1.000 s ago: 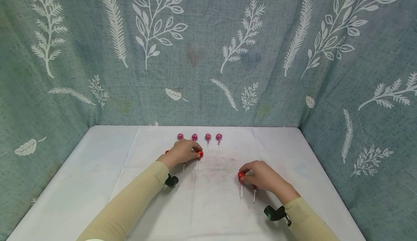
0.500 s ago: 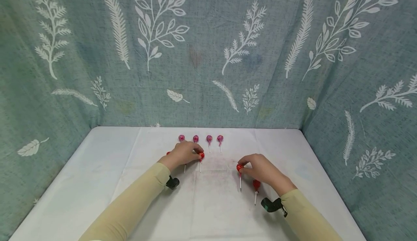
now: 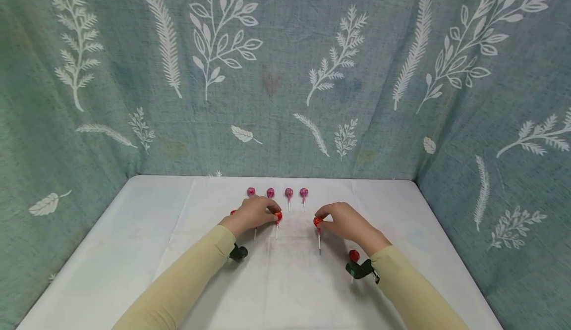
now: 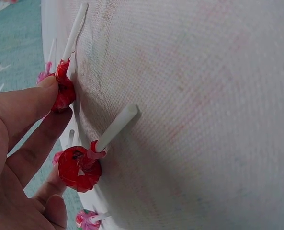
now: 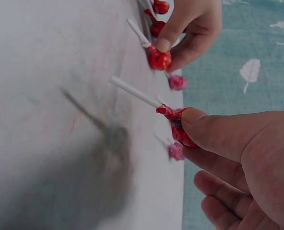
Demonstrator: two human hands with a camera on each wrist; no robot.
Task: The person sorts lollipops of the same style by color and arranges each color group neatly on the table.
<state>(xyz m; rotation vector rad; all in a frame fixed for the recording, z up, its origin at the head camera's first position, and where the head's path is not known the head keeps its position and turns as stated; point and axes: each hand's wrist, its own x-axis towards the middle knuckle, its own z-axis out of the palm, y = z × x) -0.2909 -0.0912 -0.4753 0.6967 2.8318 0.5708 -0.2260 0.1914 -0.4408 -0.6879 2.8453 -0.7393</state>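
Observation:
My left hand [image 3: 254, 213] pinches the head of a red-wrapped lollipop [image 4: 64, 93] between thumb and finger, its white stick pointing toward me. Beside it, under the same hand, lies another red lollipop [image 4: 79, 170]; a further red one [image 3: 233, 212] is mostly covered by the wrist. My right hand [image 3: 345, 220] grips a red lollipop [image 5: 180, 132] by its head, above the table, with its shadow falling apart from it in the right wrist view. The two held lollipops are a short way apart, roughly level with each other.
Several pink lollipops [image 3: 289, 192] form a row along the back of the white table [image 3: 134, 231]. One more red lollipop [image 3: 354, 255] lies beside the right wrist camera [image 3: 360, 269], which partly hides it. A patterned green curtain [image 3: 285, 82] encloses the back and sides.
The right hand has carried its red lollipop left and away from me, toward the left hand, leaving the other red lollipop behind. My left hand stays on its lollipop; the view has tilted slightly.

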